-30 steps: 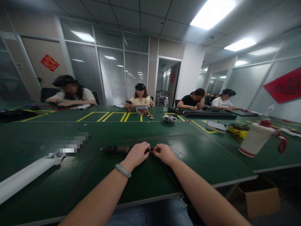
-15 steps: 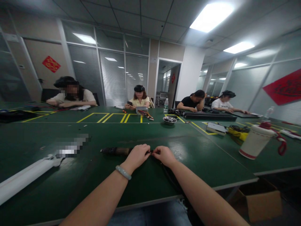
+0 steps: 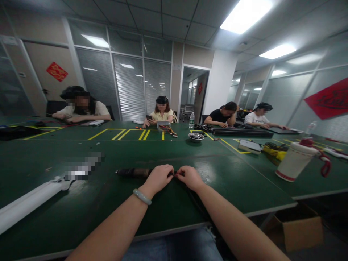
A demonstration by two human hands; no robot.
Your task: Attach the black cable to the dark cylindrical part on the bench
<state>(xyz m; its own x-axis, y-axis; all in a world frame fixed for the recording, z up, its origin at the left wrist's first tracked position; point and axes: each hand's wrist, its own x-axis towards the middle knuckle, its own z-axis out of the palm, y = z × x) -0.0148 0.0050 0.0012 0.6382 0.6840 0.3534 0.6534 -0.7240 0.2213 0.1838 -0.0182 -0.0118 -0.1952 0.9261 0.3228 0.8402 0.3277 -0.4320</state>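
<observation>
Red banner (image 3: pixel 327 98), characters illegible; hands (image 3: pixel 161 176) pinch at dark tool (image 3: pixel 132 173).

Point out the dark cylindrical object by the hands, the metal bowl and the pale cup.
Dark cylindrical object (image 3: pixel 133 173): head view, visible middle.
Metal bowl (image 3: pixel 196 140): head view, outer front wall.
Pale cup (image 3: pixel 295 162): head view, side wall.

We are logging dim light from overhead: the nearest ceiling panel (image 3: pixel 245 15) is clipping to white, a second panel (image 3: pixel 277 51) glowing behind. The green tabletop (image 3: pixel 217 165) is returning hazy glare beside the right hand (image 3: pixel 190 177); the glass partition (image 3: pixel 127 83) is mirroring light. We are noting stretched edges, soft fine detail and mosaic patches (image 3: pixel 84 168).
</observation>
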